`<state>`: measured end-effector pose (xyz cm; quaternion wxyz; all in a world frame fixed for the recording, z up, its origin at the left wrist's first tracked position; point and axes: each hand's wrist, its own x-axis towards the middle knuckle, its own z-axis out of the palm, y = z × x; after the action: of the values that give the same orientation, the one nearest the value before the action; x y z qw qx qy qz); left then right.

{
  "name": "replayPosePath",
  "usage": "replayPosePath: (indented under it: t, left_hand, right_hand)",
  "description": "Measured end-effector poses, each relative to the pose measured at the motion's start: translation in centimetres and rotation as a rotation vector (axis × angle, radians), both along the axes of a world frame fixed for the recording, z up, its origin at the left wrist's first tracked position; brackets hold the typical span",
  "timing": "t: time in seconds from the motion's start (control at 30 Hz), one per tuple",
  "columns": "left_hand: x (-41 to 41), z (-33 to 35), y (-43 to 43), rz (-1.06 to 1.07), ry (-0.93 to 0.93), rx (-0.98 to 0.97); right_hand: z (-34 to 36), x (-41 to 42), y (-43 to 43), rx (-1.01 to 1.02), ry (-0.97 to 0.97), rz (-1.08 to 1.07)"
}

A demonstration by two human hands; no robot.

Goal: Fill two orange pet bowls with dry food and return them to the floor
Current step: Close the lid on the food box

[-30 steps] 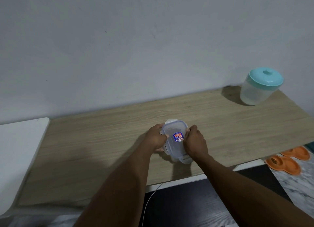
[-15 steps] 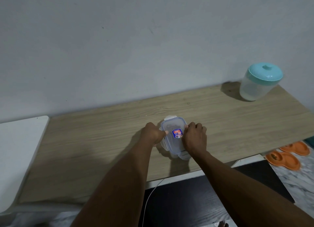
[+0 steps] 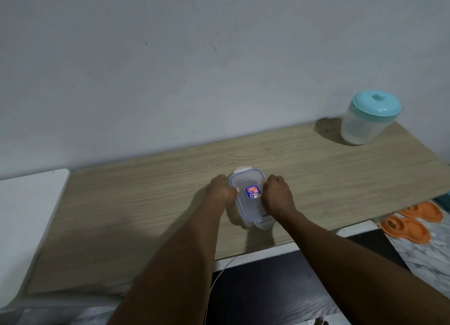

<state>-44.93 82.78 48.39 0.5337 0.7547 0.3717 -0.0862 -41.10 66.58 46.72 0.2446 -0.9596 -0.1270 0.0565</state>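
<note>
A person's left hand (image 3: 220,191) and right hand (image 3: 276,195) clasp a clear plastic box (image 3: 247,204) with a blue-rimmed snap lid near the middle of a wooden tabletop (image 3: 146,203). Their fingers are curled round its long edges at 9 and 3 o'clock. The two orange pet bowls (image 3: 405,228) lie side by side on the marble-patterned floor (image 3: 428,259), at 4 o'clock from the box and beyond the table's right end. A frosted jar (image 3: 358,130) with a teal lid stands by the wall at 2 o'clock, well apart from both hands.
</note>
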Motion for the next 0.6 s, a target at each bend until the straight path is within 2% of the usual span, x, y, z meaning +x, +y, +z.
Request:
replayPosePath:
  t: [0.07, 0.17, 0.3, 0.37, 0.47, 0.6]
  left_hand:
    - [0.0, 0.3, 0.8, -0.199, -0.066, 0.077]
    - [-1.2, 1.2, 1.6, -0.485, -0.063, 0.299]
    - [-3.6, 2.1, 1.2, -0.306, -0.125, 0.307]
    - [-4.4, 1.7, 0.6, -0.209, -0.171, 0.273]
    - [-5.2, 0.7, -0.6, -0.08, -0.211, 0.164]
    - [-5.1, 0.6, -1.6, 0.006, -0.199, 0.069]
  right_hand:
    - [0.3, 0.5, -0.3, -0.038, -0.041, 0.1]
    - [1.3, 1.4, -0.3, -0.116, -0.125, 0.258]
    - [2.2, 1.7, 0.7, -0.155, -0.209, 0.316]
    - [2.4, 1.2, 0.9, -0.169, -0.241, 0.194]
    - [3.0, -0.2, 0.4, -0.098, -0.149, -0.104]
    - [2.8, -2.3, -0.8, 0.029, -0.04, -0.276]
